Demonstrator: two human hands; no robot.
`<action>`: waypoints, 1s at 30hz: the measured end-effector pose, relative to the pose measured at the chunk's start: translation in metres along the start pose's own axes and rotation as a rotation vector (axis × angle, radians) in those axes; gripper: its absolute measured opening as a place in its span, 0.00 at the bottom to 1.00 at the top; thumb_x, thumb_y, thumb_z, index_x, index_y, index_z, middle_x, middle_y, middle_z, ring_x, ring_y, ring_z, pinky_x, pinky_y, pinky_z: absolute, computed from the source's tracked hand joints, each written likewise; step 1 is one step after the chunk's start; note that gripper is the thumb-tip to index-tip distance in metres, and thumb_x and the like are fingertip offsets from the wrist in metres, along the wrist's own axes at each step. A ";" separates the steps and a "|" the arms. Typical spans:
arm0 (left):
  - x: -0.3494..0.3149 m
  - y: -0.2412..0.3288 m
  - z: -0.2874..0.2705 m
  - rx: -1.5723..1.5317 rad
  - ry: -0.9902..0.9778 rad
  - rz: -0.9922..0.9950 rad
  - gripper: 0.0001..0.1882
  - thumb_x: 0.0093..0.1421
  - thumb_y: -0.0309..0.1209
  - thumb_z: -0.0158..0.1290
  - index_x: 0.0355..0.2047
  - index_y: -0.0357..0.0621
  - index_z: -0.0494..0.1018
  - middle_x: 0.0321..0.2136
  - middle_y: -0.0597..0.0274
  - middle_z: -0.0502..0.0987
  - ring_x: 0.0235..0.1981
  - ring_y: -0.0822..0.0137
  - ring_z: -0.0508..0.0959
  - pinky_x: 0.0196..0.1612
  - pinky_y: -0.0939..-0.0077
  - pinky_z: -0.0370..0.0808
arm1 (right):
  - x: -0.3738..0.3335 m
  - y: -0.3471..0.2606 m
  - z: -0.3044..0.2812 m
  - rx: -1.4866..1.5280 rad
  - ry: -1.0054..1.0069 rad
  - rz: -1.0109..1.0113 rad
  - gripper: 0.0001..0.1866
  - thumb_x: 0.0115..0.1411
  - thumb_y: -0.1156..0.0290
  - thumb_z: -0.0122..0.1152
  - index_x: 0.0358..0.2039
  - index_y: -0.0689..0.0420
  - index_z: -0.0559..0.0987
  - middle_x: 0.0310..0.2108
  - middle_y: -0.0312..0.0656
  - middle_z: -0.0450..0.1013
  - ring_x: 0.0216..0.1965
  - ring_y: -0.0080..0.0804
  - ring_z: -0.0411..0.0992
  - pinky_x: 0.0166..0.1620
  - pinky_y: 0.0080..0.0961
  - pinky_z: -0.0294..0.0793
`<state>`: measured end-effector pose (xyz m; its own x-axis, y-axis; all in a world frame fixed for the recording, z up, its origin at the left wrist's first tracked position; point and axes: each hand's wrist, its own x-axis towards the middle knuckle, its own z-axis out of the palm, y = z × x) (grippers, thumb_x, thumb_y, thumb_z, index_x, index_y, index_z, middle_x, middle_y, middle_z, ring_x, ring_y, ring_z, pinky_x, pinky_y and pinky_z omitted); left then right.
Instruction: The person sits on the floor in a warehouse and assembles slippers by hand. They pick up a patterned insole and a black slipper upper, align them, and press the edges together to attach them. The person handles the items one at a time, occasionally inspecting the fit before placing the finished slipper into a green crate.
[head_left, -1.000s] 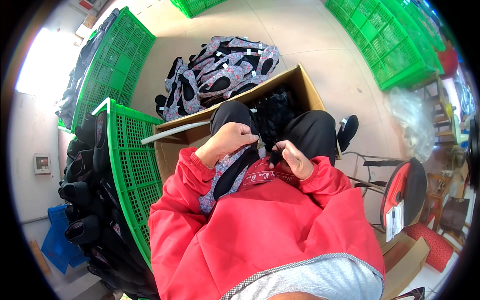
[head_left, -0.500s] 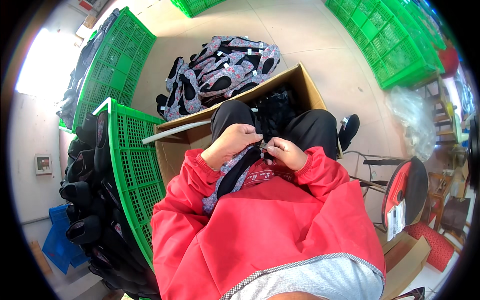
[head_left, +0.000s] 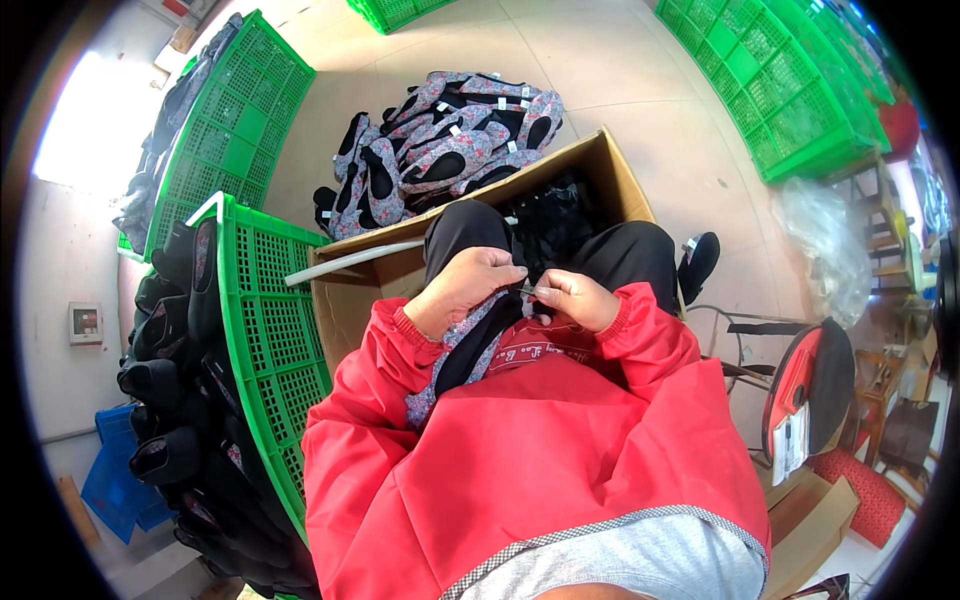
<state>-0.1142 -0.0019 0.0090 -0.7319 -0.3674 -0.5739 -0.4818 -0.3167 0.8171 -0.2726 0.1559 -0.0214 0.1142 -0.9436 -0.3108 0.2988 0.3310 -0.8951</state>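
Observation:
My left hand is closed on a cloth shoe, grey with a floral print and black inside, which hangs down against my red smock. Close beside it, my right hand pinches at the shoe's upper end. A thin, dark sliver shows between the two hands, too small to name. Both hands are over my lap, between my knees. Below them, black items lie inside an open cardboard box.
Beyond the box, similar floral shoes are heaped on the floor. At left stands a green crate beside stacked black shoes. More green crates stand at far right. One black shoe lies right of the box, near a round-seated stool.
My right hand's fingers have shifted slightly at the shoe's upper end. My left hand keeps its hold in the same place.

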 end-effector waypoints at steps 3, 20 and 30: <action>-0.002 0.003 0.003 0.011 -0.001 0.011 0.13 0.61 0.31 0.57 0.21 0.40 0.75 0.17 0.76 0.67 0.19 0.83 0.61 0.21 0.81 0.58 | 0.008 0.010 0.000 -0.016 -0.011 -0.042 0.12 0.71 0.65 0.51 0.38 0.62 0.74 0.29 0.35 0.71 0.29 0.21 0.70 0.39 0.21 0.70; -0.003 0.005 0.005 0.121 0.038 -0.002 0.10 0.63 0.31 0.56 0.25 0.41 0.77 0.18 0.76 0.70 0.16 0.85 0.64 0.18 0.85 0.57 | 0.012 0.000 0.000 0.109 -0.051 0.027 0.13 0.69 0.63 0.54 0.37 0.63 0.74 0.29 0.35 0.70 0.27 0.22 0.68 0.34 0.21 0.68; 0.000 0.000 0.004 0.118 0.037 -0.005 0.11 0.64 0.31 0.55 0.25 0.40 0.76 0.19 0.74 0.72 0.17 0.84 0.66 0.19 0.85 0.60 | 0.010 -0.004 0.002 0.154 -0.050 0.061 0.14 0.69 0.62 0.54 0.38 0.62 0.74 0.29 0.34 0.69 0.28 0.22 0.67 0.34 0.21 0.69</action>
<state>-0.1165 0.0017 0.0088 -0.7120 -0.3992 -0.5777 -0.5403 -0.2140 0.8138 -0.2705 0.1452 -0.0197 0.1827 -0.9213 -0.3433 0.4310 0.3889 -0.8142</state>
